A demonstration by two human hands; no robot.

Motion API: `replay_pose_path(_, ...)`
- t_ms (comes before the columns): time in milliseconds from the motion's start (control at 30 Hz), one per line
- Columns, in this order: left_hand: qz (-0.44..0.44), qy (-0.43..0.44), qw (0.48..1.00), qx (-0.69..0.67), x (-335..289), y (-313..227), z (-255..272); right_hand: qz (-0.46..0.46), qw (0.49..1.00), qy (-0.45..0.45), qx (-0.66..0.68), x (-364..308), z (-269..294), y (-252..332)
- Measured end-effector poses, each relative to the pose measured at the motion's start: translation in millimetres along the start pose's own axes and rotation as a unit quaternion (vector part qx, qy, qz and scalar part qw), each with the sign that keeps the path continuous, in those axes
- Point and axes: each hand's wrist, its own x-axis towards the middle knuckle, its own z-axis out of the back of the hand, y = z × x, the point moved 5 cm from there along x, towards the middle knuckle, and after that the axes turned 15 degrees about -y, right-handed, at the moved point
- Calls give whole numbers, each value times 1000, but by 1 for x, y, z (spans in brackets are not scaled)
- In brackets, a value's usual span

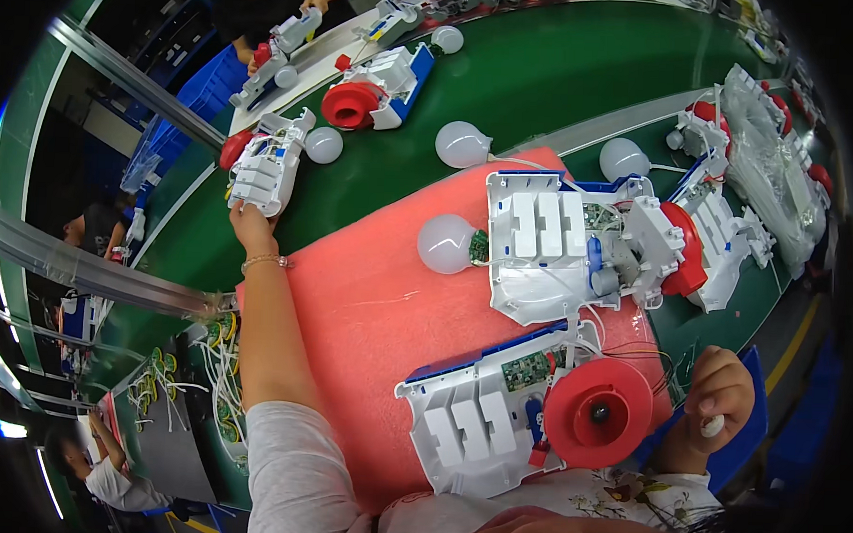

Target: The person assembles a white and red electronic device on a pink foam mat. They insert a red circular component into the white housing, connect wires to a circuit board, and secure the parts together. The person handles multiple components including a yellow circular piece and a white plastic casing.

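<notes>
My left hand reaches out to the far left and grips the near end of a white plastic housing with a red end piece and a white globe beside it. At the lower right my right hand is closed, fingers curled; a small white rounded thing shows at it, its kind unclear. Near that hand lies an open white housing half with a red funnel-shaped piece, a circuit board and thin wires. Above it another open housing holds a motor-like part, with a white globe wired on.
A pink foam mat lies under the near housings on the green conveyor belt. Another housing stands on the belt. Housings and plastic bags pile at right. Wired boards hang at lower left. A co-worker works across.
</notes>
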Motion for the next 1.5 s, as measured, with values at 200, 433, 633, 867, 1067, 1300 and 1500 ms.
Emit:
replay_pose_path(200, -59, 85, 993, 57, 66, 24, 22, 2, 1000, -13, 28, -1, -2, -16)
replay_pose_path(433, -549, 191, 775, 248, -131, -69, -80, -23, 999, -24, 11, -6, -7, -28)
replay_pose_path(633, -688, 191, 546, 439, -153, -18, -148, -28, 999, -21, -34, -9, -10, -29)
replay_pose_path(867, -695, 125, 485, 516, -142, -16, -165, -10, 993, 41, -110, -1, -12, -30)
replay_pose_path(1067, -710, 183, 531, 424, -152, -65, -113, -9, 992, 43, -116, -1, -9, -36)
replay_pose_path(1300, -726, 202, 565, 337, -190, -136, -11, -41, 991, 10, -127, -4, -3, -39)
replay_pose_path(1500, -714, 182, 580, 347, -239, -169, 103, -45, 981, -73, -176, -14, 18, -44)
